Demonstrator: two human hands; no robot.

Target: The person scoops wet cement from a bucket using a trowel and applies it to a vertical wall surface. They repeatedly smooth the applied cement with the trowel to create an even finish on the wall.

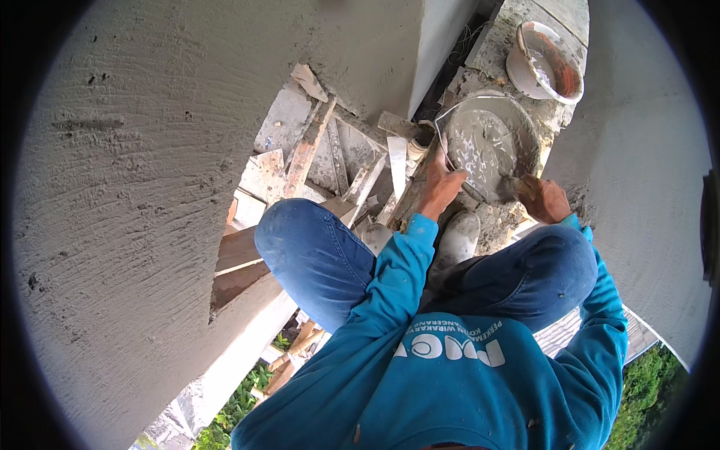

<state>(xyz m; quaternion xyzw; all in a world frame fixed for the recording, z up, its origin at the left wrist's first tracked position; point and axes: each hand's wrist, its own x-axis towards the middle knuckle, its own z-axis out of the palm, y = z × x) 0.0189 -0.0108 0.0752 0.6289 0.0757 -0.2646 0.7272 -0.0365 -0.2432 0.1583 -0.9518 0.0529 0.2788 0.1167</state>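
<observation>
Between my feet stands a round bucket [527, 124] holding wet grey mortar [480, 142]. My left hand [442, 184] is closed on the bucket's near left edge, where its thin pale wire handle [441, 135] comes down. On the near right side, my right hand [545, 199] is curled round something smeared with mortar [513, 187], dipping at the mortar's edge. Its kind is hidden by the fingers and the mortar.
Another pale tub [523, 67], stained inside, stands beyond the bucket. Broken boards and wood strips [309, 142] lie at the left. A rough plastered wall [135, 165] rises on the left, a smoother one [637, 142] on the right. Greenery shows far below.
</observation>
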